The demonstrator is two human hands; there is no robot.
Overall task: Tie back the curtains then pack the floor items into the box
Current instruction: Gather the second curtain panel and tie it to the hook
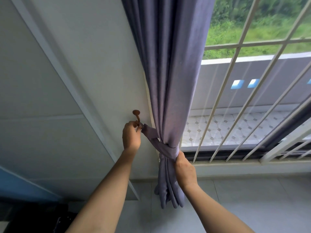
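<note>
Because the curtain [170, 78] is soft, pliable cloth that hangs in deep folds, it probably gathers easily but slumps wherever it is not held. The best hold looks to be at the cinched waist, where the folds are already bunched. It hangs against the wall beside the barred window [244, 101], its long axis running top to bottom, the hem pointing down at the floor [235, 195]. A tieback [155, 142] of the same cloth wraps that waist and slants up and left toward the brown wall hook [137, 117]. The left hand [131, 137] is at the hook, its fingers curled and pinching the tieback's end there; whether the loop is already over the hook I cannot tell. The right hand [185, 169] grips the bundled curtain just under the wrap, fingers closed round it. The band looks light and limp, so it would likely sag if released before it catches.
</note>
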